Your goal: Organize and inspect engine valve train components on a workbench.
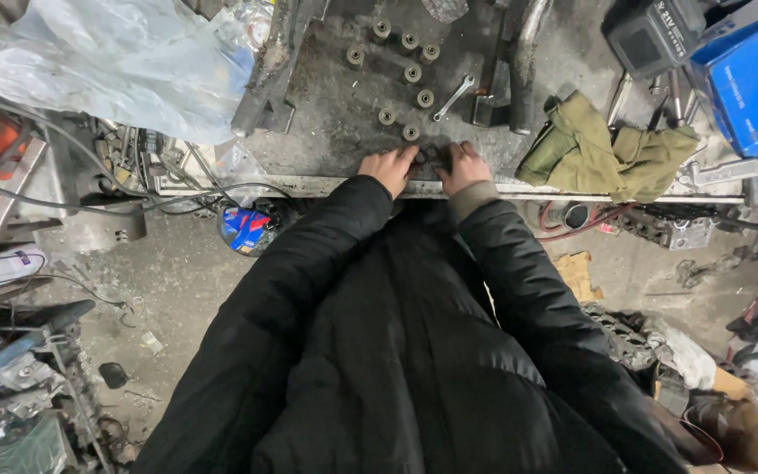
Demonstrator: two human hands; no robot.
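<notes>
The grimy metal bench (326,88) carries a crumpled olive rag (603,149), a small open-ended wrench (453,96) and a scatter of short cylindrical bushings (410,74). At its near edge, the left hand (388,167) and right hand (462,167) both press on a small dark metal part (429,158) between them, each grip curled around it.

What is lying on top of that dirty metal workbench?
On the workbench: small metal cylinders, a wrench and an olive rag. Both hands, left and right, cover a small dark part; it cannot be identified.
</notes>
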